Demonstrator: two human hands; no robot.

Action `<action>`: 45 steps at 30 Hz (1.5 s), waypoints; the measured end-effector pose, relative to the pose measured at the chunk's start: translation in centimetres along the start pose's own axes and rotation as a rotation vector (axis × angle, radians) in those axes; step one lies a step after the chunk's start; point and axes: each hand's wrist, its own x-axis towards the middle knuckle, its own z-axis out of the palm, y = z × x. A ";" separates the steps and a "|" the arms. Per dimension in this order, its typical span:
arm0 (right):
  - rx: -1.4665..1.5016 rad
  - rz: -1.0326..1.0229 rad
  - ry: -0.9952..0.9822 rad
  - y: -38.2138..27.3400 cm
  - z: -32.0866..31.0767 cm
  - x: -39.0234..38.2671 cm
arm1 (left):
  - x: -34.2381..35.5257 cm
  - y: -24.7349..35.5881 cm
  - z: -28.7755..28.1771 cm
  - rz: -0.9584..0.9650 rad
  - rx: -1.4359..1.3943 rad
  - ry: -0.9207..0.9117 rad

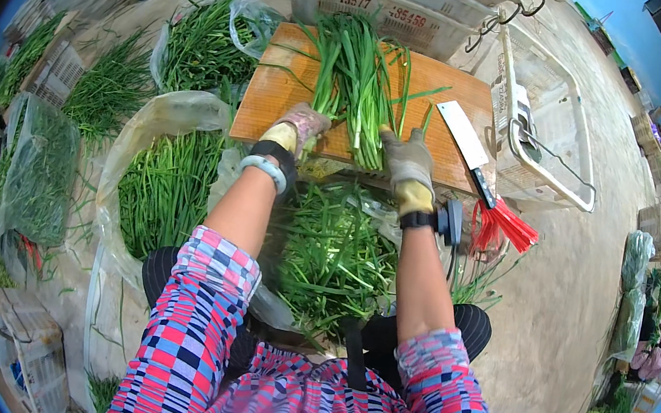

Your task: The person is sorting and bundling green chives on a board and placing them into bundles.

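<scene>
Head view: both gloved hands at the near edge of the wooden surface (271,97), flanking a bunch of long green stalks (357,75) that lies between them, leaves pointing away. Left grip (301,126) partly curled at the left of the stalk ends; right grip (409,165) against their right side, also part-curled. Can't tell how firmly either is closed, fingers partly hidden. Risks, as judged: stalk ends overhang the near edge, so a loose grip could let some slide into the greens (333,249) below; the cleaver (461,132) lies just right of the right grip, handle past the edge, so a sideways swing could knock it off or catch the blade. Surface: loose leaves around the bunch, red ties (505,227) beyond the right grip's near side. Room: stacked crates (375,10) ahead of both grips, white crate (565,189) to their right, bagged greens (163,191) left, concrete floor (591,277), blue walls.
</scene>
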 end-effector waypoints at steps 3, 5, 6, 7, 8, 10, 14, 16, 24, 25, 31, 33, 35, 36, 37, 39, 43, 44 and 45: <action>-0.038 -0.030 -0.165 -1.4 2.0 0.6 | -0.5 -0.1 1.4 0.129 0.079 0.134; 0.134 -0.124 -0.299 -1.9 3.1 0.3 | 0.7 2.1 2.5 -0.155 -0.716 0.085; 0.244 -0.157 -0.227 -1.9 4.3 0.1 | 1.0 2.5 2.5 -0.147 -0.719 0.072; 0.264 -0.204 -0.218 -2.3 4.8 -0.3 | 0.7 2.1 2.3 -0.105 -0.630 0.036; 0.285 -0.250 -0.207 -2.6 5.2 -0.7 | 0.4 1.7 2.1 -0.061 -0.540 -0.003; 0.071 -0.312 -0.178 -4.9 3.7 -3.1 | -1.5 -0.2 3.0 0.189 -0.426 0.196; 0.019 -0.637 -0.298 -9.0 3.7 -7.3 | -0.7 -9.0 7.2 0.366 -1.230 0.366; -0.030 -0.659 -0.184 -5.1 2.7 -5.6 | -3.4 -1.2 6.7 0.084 -1.752 0.199; -0.037 -0.145 0.275 2.7 0.1 2.3 | -5.7 -3.0 3.0 0.239 -2.363 -0.386; -0.085 -0.245 0.257 4.7 1.6 3.6 | -6.0 -2.1 2.3 0.254 -2.346 -0.305; -0.171 -0.530 -0.414 2.4 6.0 -2.8 | -7.0 -2.1 -2.5 0.426 -2.311 -0.416; -0.236 -0.629 -0.670 1.1 3.8 -6.0 | -7.2 -1.7 -3.1 0.431 -2.297 -0.326; 0.189 -0.479 -0.602 1.1 4.4 -5.1 | -7.7 -0.8 -2.6 0.472 -2.276 -0.260; 0.623 -0.391 -0.465 2.1 5.5 -3.3 | -7.6 0.3 -2.0 0.501 -2.279 -0.310; 1.060 -0.159 -0.572 -3.0 3.6 -5.0 | -9.0 -0.8 -1.7 0.511 -2.263 -0.263; 1.181 -0.114 -0.573 -6.0 3.7 -4.5 | -9.9 0.7 -0.3 0.452 -2.365 -0.243; 1.572 0.144 -0.564 -6.2 4.9 1.2 | -10.8 1.5 2.3 0.390 -2.388 -0.461; 1.702 0.081 -0.500 -4.9 5.0 3.6 | -10.6 1.5 3.2 0.379 -2.343 -0.379; 1.804 0.062 -0.437 -4.0 4.8 4.8 | -10.4 1.3 4.0 0.374 -2.362 -0.446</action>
